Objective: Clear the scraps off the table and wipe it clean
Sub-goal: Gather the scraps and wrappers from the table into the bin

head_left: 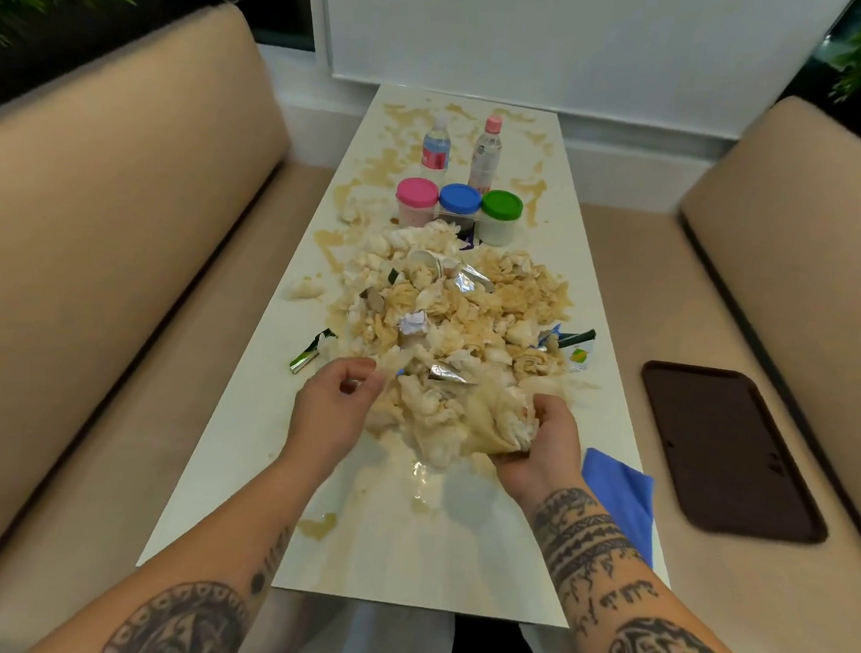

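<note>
While both our hands work the near edge of the scrap pile (pixel 449 322) mid-worktop (pixel 400 556), left hand (pixel 331 411) pinches a tissue scrap, right hand (pixel 537 445) clutches a soggy wad (pixel 498 419). Blue cloth (pixel 621 496) lies just beside the right wrist.

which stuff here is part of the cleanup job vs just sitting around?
Job: heap of soggy tissues and wrappers, gripped by left hand and right hand; brown spills; table; blue cloth.

Lying about: two bottles, three lidded jars, dark tray on the seat.
</note>
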Demonstrator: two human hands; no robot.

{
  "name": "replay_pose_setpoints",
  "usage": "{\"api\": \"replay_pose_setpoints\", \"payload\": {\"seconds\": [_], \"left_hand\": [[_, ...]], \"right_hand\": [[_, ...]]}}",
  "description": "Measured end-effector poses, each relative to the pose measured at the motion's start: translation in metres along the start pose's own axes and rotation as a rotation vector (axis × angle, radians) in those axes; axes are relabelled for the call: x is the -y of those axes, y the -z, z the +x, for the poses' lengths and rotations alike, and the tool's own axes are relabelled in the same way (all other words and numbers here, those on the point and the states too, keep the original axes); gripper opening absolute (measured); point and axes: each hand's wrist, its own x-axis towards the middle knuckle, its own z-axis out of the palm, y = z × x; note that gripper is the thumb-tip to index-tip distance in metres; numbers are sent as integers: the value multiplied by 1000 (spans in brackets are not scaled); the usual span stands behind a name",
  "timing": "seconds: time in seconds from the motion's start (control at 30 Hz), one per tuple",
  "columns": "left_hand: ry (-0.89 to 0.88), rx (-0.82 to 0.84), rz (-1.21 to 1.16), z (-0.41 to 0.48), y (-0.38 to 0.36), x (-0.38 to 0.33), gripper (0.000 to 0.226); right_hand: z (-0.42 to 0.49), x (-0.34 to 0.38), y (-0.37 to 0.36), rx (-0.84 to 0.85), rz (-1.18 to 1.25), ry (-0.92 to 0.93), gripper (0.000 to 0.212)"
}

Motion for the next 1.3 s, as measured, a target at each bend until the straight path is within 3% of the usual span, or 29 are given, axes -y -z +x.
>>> {"api": "replay_pose_setpoints", "payload": {"seconds": [0.1,0.23,0.37,0.47,0.57,0.67,0.83,0.93,1.0,1.13,1.23,1.3], "left_hand": [[71,2,-186,-2,3,-21,16],[149,-2,-526,-3,8,-40,15],[173,36,-690,-9,13,-46,9],[245,88,-566,-12,9,-35,28],[325,149,-389,-16,-5,-24,20],[333,220,-105,-20,-23,-10,21],[65,308,371,-23,-49,9,12],[-98,422,734,-20,-63,26,40],[-176,401,855,-17,-69,37,48],[-290,334,831,-7,-69,45,29],[-346,299,564,-2,-63,44,13],[-319,270,350,-1,-60,32,6]], "right_hand": [[-8,1,-2,35,58,-26,35],[-20,1,-11,101,-39,2,29],[-21,8,-16,90,-69,129,26],[-23,18,-18,137,-60,191,28],[-24,25,-16,210,-155,246,25],[-22,30,-8,170,-310,320,23],[-15,32,9,-125,-710,425,21],[-12,22,20,-96,-809,376,15],[-9,14,25,-80,-873,362,12],[4,9,37,-132,-872,340,9],[21,15,48,-215,-937,411,10],[33,20,55,-256,-1147,478,12]]}}
